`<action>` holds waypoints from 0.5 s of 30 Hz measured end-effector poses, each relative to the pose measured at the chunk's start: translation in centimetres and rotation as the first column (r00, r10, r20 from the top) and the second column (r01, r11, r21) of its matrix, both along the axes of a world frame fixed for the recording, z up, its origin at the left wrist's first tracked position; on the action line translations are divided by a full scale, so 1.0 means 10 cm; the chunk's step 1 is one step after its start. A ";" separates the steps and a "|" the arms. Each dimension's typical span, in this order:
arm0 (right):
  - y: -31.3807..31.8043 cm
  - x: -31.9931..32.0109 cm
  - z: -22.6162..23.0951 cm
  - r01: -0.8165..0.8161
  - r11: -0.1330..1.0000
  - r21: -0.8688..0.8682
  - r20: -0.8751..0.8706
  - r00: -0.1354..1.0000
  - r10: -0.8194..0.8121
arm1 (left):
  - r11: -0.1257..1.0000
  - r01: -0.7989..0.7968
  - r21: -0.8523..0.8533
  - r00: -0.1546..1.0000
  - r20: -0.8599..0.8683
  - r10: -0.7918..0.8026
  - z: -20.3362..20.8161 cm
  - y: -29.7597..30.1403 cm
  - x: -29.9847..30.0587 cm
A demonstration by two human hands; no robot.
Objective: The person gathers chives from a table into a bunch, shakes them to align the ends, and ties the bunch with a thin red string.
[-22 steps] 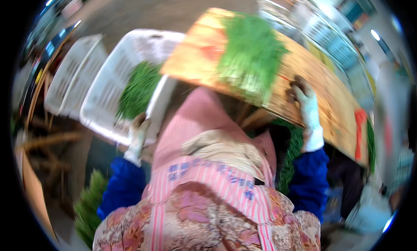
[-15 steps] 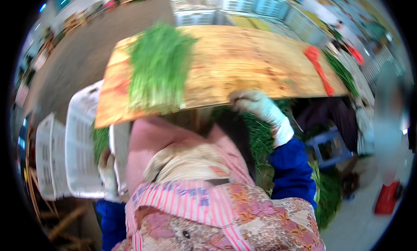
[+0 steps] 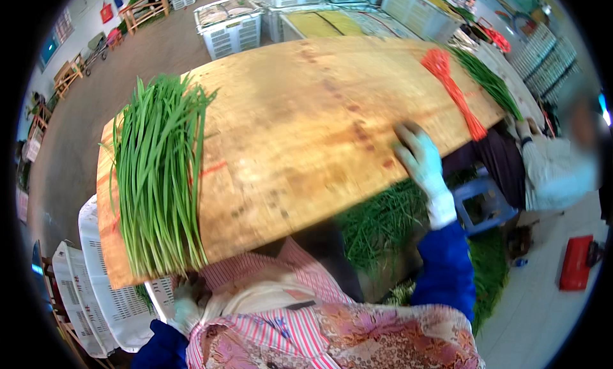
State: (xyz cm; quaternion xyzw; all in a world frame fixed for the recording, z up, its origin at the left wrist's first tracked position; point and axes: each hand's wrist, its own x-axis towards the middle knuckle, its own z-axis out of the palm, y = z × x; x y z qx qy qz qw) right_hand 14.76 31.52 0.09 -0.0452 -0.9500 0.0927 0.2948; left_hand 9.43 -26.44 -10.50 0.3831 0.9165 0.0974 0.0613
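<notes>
A big wooden table [image 3: 300,132] lies in front of me. On its left end rests a thick pile of long green chives [image 3: 156,177]. My right hand [image 3: 418,161], in a pale glove, lies flat on the table's near right edge with its fingers spread and nothing in it. My left hand [image 3: 185,305], also gloved, is low at the table's near left corner beside a white plastic crate [image 3: 112,292]; the table edge partly hides it. A bundle of orange ties [image 3: 456,91] lies on the far right of the table, next to a smaller row of chives [image 3: 488,81].
More chives [image 3: 383,222] are heaped below the table by my right arm. A blue stool [image 3: 485,203] and a red box [image 3: 575,263] stand on the floor at right. Another person's gloved arm [image 3: 543,164] shows at the right rim. White crates [image 3: 230,24] stand behind the table.
The view has swung from the white crates on the left round to the table. My right hand stays on the table's near edge and has shifted rightward along it. My left hand has dropped lower.
</notes>
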 end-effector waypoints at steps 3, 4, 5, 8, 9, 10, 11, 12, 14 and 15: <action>-0.08 -0.07 -0.10 0.067 0.997 -0.023 0.016 0.998 -0.067 | 0.989 -0.140 -0.057 0.947 0.285 0.150 -0.12 -0.18 -0.05; -0.10 -0.02 -0.10 0.126 0.990 -0.059 0.051 0.991 -0.123 | 0.993 -0.095 -0.072 0.942 0.316 0.113 -0.02 -0.16 -0.08; 0.00 0.09 -0.13 0.125 0.991 -0.046 0.065 0.990 -0.122 | 0.995 -0.053 -0.079 0.927 0.367 0.078 0.05 -0.13 -0.11; 0.01 0.17 -0.07 0.178 0.979 -0.094 0.171 0.972 -0.160 | 0.994 -0.015 -0.104 0.866 0.497 0.065 0.23 -0.11 -0.18; -0.05 0.12 -0.03 0.188 0.974 -0.129 0.186 0.969 -0.162 | 0.994 -0.024 -0.104 0.841 0.536 0.076 0.28 -0.14 -0.16; -0.09 0.09 0.01 0.226 0.967 -0.114 0.236 0.952 -0.194 | 0.994 -0.035 -0.099 0.817 0.571 0.085 0.30 -0.16 -0.14; -0.06 0.10 -0.01 0.205 0.973 -0.108 0.238 0.955 -0.175 | 0.994 -0.051 -0.096 0.792 0.602 0.099 0.34 -0.18 -0.12; 0.00 0.12 -0.05 0.187 0.977 -0.105 0.241 0.958 -0.158 | 0.994 -0.061 -0.096 0.770 0.629 0.108 0.38 -0.18 -0.10; 0.09 0.18 -0.12 0.228 0.964 -0.140 0.276 0.944 -0.183 | 0.991 -0.085 -0.104 0.719 0.682 0.133 0.47 -0.16 -0.06; 0.11 0.15 -0.12 0.254 0.955 -0.154 0.288 0.936 -0.202 | 0.989 -0.099 -0.106 0.695 0.704 0.145 0.54 -0.14 -0.02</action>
